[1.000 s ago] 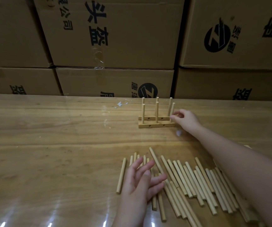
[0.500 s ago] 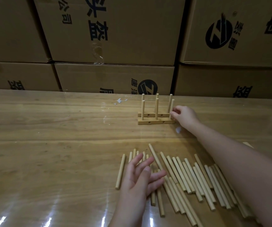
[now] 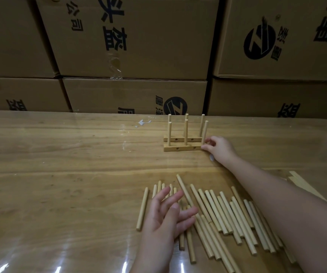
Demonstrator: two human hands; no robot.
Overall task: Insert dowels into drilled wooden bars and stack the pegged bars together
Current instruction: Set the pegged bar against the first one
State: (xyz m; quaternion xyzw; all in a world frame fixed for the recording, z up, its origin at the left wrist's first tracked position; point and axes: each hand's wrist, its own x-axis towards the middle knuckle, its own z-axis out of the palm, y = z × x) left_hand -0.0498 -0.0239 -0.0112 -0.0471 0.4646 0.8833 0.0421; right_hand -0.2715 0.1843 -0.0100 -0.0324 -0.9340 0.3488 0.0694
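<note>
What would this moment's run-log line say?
right hand: at right end of near bar, by its tilted peg, grip unclear | left hand: open above loose dowels | far bar: three pegs

Two drilled bars (image 3: 182, 148), six upright dowels (image 3: 186, 132), six cardboard boxes (image 3: 135, 36), two hands (image 3: 166, 215); loose dowels (image 3: 223, 213) uncountable.

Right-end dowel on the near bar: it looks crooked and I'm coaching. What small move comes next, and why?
Probably straighten the tilted dowel and press it into the near bar with the right hand. It leans right while that bar's other two dowels stand upright, and the right hand seems to pinch its base. The left hand hovers open over the loose dowels.
</note>
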